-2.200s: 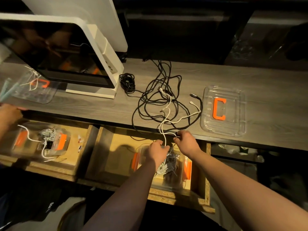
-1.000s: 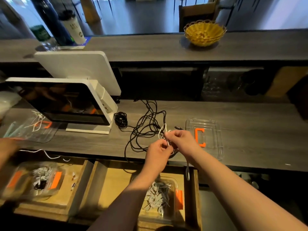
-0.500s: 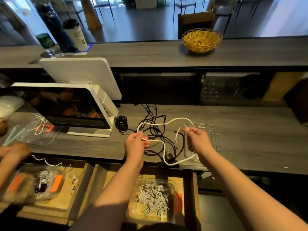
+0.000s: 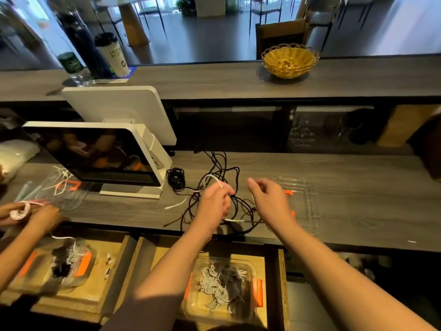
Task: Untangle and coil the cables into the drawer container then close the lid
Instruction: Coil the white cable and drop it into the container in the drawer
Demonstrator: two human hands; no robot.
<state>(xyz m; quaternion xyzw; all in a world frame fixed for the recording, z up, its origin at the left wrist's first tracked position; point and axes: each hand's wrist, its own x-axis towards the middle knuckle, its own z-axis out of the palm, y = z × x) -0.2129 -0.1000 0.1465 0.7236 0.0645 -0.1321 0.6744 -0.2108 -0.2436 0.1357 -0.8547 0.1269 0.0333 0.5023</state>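
Container (image 4: 222, 286) in drawer holds several coils; lid (image 4: 301, 206) off. Left hand (image 4: 214, 203) pinches white cable (image 4: 213, 179); right hand (image 4: 269, 201) loosely curled, grip unclear; black cables (image 4: 191, 211) tangled.

Your white cable (image 4: 213, 179) arcs up from a tangle of black cables (image 4: 216, 187) sprawled on the counter. Your clear lid (image 4: 307, 206) lies flat just right of them. Below, the open container (image 4: 224, 289) in the drawer holds coiled cables.
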